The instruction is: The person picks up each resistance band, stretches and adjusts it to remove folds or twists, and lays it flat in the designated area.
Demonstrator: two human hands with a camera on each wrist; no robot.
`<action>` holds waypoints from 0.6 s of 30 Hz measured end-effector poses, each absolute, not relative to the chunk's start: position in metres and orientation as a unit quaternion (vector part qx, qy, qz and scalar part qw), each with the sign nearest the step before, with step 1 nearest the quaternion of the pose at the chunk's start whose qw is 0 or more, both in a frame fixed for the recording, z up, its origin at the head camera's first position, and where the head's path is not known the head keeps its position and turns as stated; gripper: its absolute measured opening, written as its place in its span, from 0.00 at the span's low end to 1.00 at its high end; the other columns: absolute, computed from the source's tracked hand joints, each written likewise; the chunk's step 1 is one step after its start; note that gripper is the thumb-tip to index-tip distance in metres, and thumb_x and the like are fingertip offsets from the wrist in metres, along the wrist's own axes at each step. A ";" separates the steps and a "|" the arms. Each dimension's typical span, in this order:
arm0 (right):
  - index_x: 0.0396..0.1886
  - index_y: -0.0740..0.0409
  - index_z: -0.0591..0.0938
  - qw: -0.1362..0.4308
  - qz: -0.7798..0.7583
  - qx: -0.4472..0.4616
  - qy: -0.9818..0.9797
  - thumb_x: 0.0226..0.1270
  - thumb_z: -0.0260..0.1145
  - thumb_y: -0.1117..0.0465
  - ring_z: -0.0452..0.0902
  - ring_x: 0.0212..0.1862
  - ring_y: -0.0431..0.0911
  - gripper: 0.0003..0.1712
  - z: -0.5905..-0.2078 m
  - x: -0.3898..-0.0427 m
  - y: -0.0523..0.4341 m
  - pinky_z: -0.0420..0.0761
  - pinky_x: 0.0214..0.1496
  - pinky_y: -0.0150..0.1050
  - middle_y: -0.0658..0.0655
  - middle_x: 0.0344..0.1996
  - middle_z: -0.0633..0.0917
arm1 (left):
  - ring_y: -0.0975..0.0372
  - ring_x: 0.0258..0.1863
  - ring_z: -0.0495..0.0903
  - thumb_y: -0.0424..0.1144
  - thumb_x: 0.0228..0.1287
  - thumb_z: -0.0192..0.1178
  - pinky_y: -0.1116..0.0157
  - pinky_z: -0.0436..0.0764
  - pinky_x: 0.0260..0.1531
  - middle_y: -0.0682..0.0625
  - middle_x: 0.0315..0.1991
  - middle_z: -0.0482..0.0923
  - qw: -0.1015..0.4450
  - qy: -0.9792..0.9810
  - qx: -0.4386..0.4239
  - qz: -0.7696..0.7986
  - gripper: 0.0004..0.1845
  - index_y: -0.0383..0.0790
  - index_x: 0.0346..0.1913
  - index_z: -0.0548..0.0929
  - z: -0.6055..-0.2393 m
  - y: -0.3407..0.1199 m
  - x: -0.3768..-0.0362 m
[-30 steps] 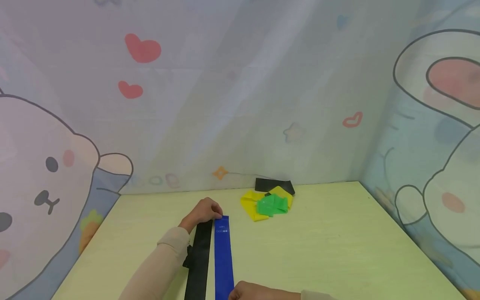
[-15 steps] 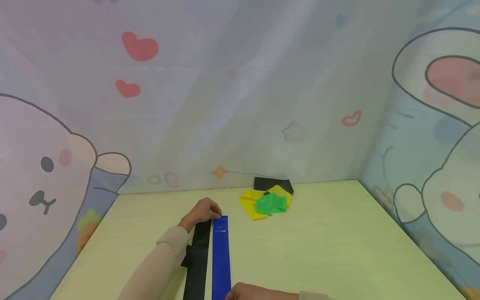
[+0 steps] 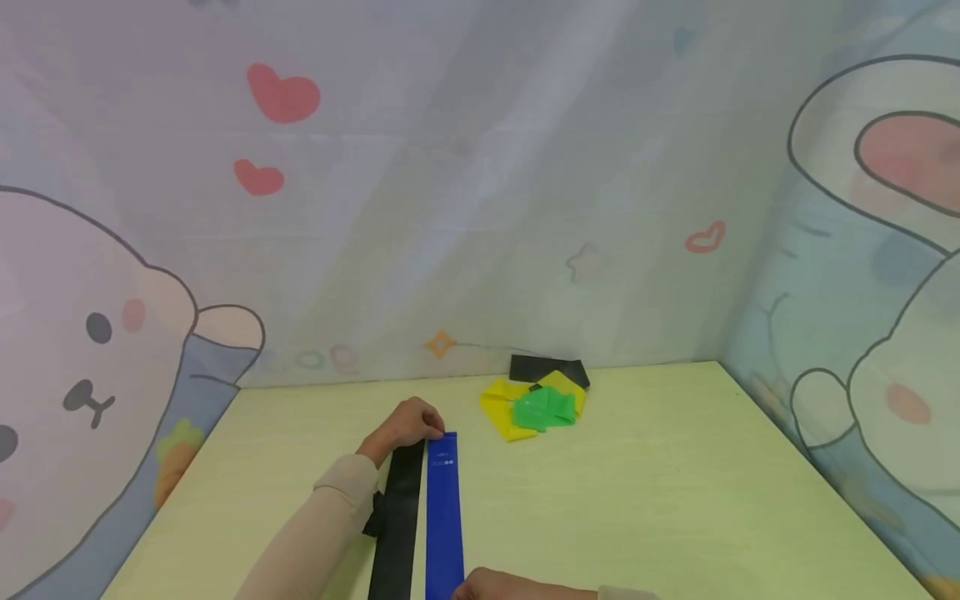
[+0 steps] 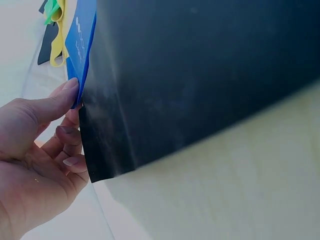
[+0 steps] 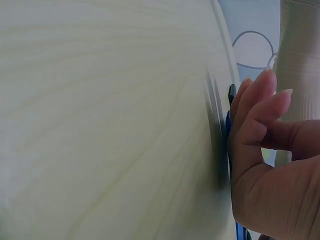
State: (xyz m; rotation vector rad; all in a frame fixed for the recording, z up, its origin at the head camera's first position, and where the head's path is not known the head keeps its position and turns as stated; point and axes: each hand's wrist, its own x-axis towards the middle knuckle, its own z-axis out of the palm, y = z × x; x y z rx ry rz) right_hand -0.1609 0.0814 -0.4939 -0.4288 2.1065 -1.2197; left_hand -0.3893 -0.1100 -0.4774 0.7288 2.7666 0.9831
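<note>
A blue resistance band point(image 3: 444, 517) lies lengthwise on the table. My left hand point(image 3: 407, 421) pinches its far end. In the left wrist view, the left thumb point(image 4: 71, 90) presses on the blue band point(image 4: 82, 40), with fingers behind it. A wide black band point(image 3: 397, 517) runs alongside, just left of the blue one, its far end by my left fingers. My right hand point(image 3: 517, 586) rests at the blue band's near part, by its right edge. In the right wrist view, the right hand point(image 5: 270, 165) has loosely bent fingers; whether they grip the band is hidden.
At the back of the table, a green band point(image 3: 543, 408) lies on a yellow band point(image 3: 506, 417), with a folded black band point(image 3: 547, 369) behind. A small black piece point(image 3: 375, 514) shows left of the long black band. A printed cloth wall point(image 3: 465, 183) encloses the table.
Both hands stay in nearly the same place on the blue band. The view shifts slightly; the bands have not clearly moved.
</note>
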 end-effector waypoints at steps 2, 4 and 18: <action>0.33 0.65 0.88 0.330 -0.470 -0.173 0.800 0.70 0.67 0.58 0.77 0.27 0.41 0.13 -0.504 -0.166 0.082 0.83 0.36 0.38 0.51 0.23 0.85 | 0.63 0.29 0.79 0.29 0.61 0.69 0.61 0.81 0.37 0.52 0.30 0.85 0.058 0.913 0.243 0.322 0.02 0.34 0.35 0.89 -0.477 -0.110 -0.390; 0.33 0.63 0.88 0.336 -0.473 -0.178 0.795 0.69 0.67 0.56 0.79 0.28 0.42 0.14 -0.518 -0.172 0.083 0.84 0.37 0.39 0.52 0.24 0.86 | 0.64 0.30 0.79 0.30 0.61 0.69 0.61 0.81 0.38 0.52 0.30 0.86 0.058 0.914 0.244 0.319 0.02 0.35 0.36 0.89 -0.477 -0.111 -0.391; 0.37 0.73 0.86 0.352 -0.499 -0.223 0.760 0.71 0.63 0.63 0.76 0.26 0.38 0.14 -0.491 -0.159 0.081 0.81 0.34 0.32 0.52 0.24 0.85 | 0.62 0.31 0.80 0.29 0.62 0.69 0.60 0.81 0.38 0.51 0.31 0.86 0.049 0.914 0.246 0.319 0.02 0.36 0.36 0.90 -0.476 -0.109 -0.389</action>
